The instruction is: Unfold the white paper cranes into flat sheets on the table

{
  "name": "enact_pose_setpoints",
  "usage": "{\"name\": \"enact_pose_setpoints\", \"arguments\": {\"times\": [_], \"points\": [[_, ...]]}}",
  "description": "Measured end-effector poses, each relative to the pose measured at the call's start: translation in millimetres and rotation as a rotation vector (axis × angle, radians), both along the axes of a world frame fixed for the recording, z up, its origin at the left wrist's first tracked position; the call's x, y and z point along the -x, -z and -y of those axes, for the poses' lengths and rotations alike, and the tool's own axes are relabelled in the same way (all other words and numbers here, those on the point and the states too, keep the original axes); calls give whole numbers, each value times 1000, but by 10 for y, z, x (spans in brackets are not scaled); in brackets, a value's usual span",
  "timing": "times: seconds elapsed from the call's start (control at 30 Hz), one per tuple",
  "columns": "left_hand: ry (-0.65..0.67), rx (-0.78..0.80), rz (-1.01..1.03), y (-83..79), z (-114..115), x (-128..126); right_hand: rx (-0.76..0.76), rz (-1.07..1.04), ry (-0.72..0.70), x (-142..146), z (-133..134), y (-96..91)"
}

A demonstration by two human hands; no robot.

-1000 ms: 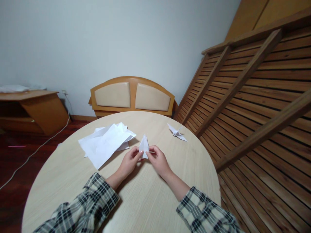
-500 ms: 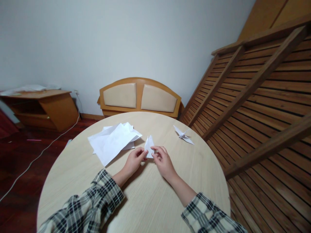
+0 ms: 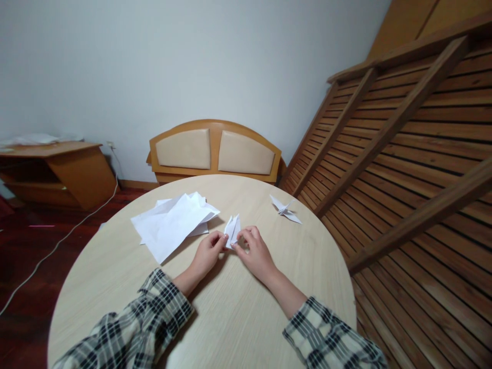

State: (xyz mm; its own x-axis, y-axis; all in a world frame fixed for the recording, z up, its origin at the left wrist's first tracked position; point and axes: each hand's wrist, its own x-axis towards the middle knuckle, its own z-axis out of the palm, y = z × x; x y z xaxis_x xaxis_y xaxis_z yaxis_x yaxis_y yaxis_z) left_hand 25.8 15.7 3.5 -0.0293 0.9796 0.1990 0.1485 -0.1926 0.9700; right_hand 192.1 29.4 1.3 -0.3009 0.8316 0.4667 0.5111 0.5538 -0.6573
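Observation:
A small piece of folded white paper (image 3: 232, 230), narrowing to two points at its far end, is held just above the table between both hands. My left hand (image 3: 208, 252) pinches its left side between thumb and fingers. On the opposite side, my right hand (image 3: 255, 253) grips the lower right edge with thumb and index finger. To the left lies a loose pile of white paper sheets (image 3: 172, 225), creased and overlapping. A finished-looking white paper crane (image 3: 285, 210) with spread wings rests toward the right rear of the table.
The round pale wooden table (image 3: 246, 318) carries all the paper. Behind it stands a headboard (image 3: 215, 148) with cream panels. Slatted wooden bed frames (image 3: 415, 169) lean along the right. At the left are a low wooden desk (image 3: 77, 171) and a white cable (image 3: 73, 230) on the floor.
The folded paper has turned slightly, and its two points now stand apart with a gap between them. My right fingers have shifted lower along its edge. The whole view has moved a little.

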Motion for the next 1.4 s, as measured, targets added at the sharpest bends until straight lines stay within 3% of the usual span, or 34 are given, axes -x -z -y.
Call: {"name": "enact_pose_setpoints", "arguments": {"times": [0.4,0.73,1.1,1.4], "points": [[21,70,102,-50,30,-14,181,-267,8,58,-60,103],[144,61,180,16,5,-17,231,-476,38,65,-173,248],[25,120,317,-11,5,0,83,-334,13,47,-60,118],[16,157,437,-35,8,-7,-216,-126,-46,2,2,9]]}}
